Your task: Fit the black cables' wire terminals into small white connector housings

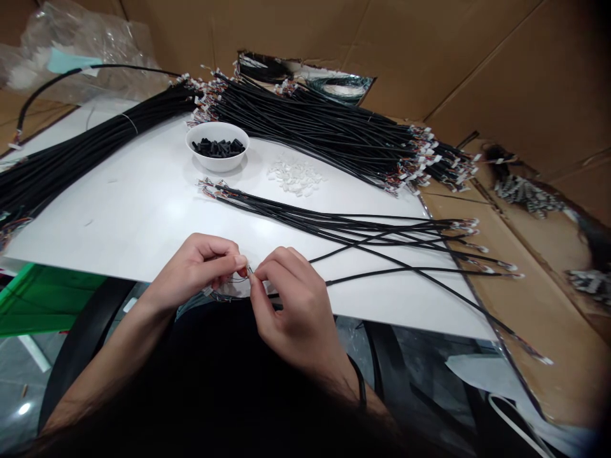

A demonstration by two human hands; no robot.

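Observation:
My left hand [195,270] and my right hand [291,308] meet at the near edge of a white board [143,222]. Both pinch the thin coloured wires [241,278] at the end of a black cable, and my fingers hide part of them. A loose group of black cables [344,226] with small connectors fans out to the right of my hands. Behind it lie a large black cable bundle [324,127] and a tied bundle [95,137]. A white bowl [217,126] holds short black sleeves [218,148], and small white connector pieces [294,176] lie in a pile.
Cardboard sheets [529,267] line the right side and the back, with more wired parts [527,194] on them. A plastic bag [76,51] lies at the back left. A green sheet [42,299] sits below the board's left edge, and a dark chair back curves near my left arm.

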